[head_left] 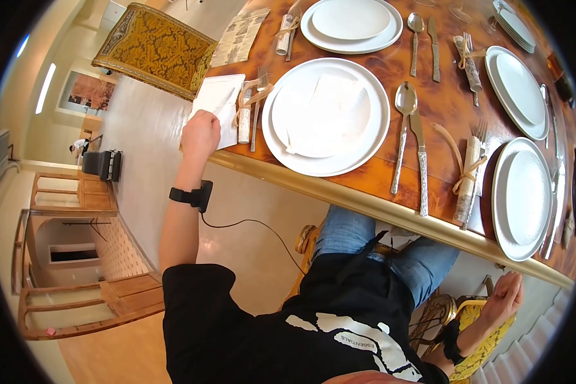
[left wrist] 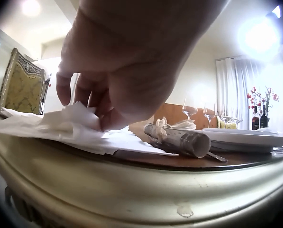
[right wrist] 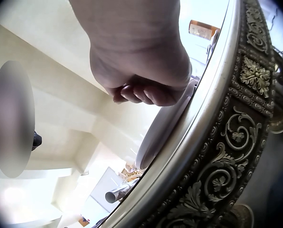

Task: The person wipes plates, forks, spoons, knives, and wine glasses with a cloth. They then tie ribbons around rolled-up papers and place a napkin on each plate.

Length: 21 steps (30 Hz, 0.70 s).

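Note:
At the left corner of the table, my left hand (head_left: 201, 133) pinches white paper napkins (head_left: 219, 96). In the left wrist view, fingers and thumb close on crumpled napkin paper (left wrist: 72, 121) while the flatter part lies at the table edge. Beside it lies a patterned cutlery roll (head_left: 244, 118) tied with a pale ribbon, with a fork (head_left: 257, 109) alongside. A stacked white plate setting (head_left: 377, 131) bears an unfolded white napkin (head_left: 326, 109). My right hand (head_left: 502, 299) hangs just off the table's front edge, its fingers loosely curled and holding nothing, near another plate (right wrist: 153, 137).
A spoon (head_left: 401, 144) and a knife (head_left: 422, 166) lie right of the plates. More plates (head_left: 518, 96), tied rolls (head_left: 470, 179) and glasses (left wrist: 208, 111) fill the brown table (head_left: 371, 173). A printed sheet (head_left: 240, 40) lies at the far left; an upholstered chair (head_left: 153, 51) stands beyond.

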Each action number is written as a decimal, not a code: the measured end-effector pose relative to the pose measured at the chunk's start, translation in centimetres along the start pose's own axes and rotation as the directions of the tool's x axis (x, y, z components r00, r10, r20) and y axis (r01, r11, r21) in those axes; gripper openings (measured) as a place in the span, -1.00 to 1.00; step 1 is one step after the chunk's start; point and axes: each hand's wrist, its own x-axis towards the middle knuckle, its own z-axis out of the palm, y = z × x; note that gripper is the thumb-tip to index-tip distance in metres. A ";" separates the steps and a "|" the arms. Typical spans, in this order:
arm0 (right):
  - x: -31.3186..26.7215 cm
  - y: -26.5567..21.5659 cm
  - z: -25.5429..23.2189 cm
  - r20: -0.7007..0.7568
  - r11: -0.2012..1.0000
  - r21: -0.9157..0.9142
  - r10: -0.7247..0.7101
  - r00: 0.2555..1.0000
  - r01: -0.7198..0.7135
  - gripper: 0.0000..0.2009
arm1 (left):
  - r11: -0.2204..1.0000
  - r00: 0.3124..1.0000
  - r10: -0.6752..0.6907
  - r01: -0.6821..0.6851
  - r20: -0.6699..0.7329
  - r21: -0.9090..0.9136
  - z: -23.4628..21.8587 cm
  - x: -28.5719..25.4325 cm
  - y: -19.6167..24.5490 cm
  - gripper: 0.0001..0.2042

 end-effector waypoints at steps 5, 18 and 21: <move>0.0 0.0 -0.4 -0.001 1.000 0.005 -0.009 1.000 0.009 -0.58 | 0.981 0.991 -0.118 0.107 -0.062 -0.161 -1.1 0.5 -0.5 -0.83; 1.1 -0.9 0.5 0.025 0.999 -0.030 -0.027 0.999 0.028 -0.63 | 0.961 0.847 -0.223 0.107 -0.483 -0.256 -6.8 1.1 -1.5 -0.86; 1.5 -1.8 0.9 0.036 0.993 -0.105 -0.053 0.998 0.057 -0.68 | 0.952 0.828 -0.190 0.022 -0.528 -0.307 -9.1 0.5 0.9 -0.89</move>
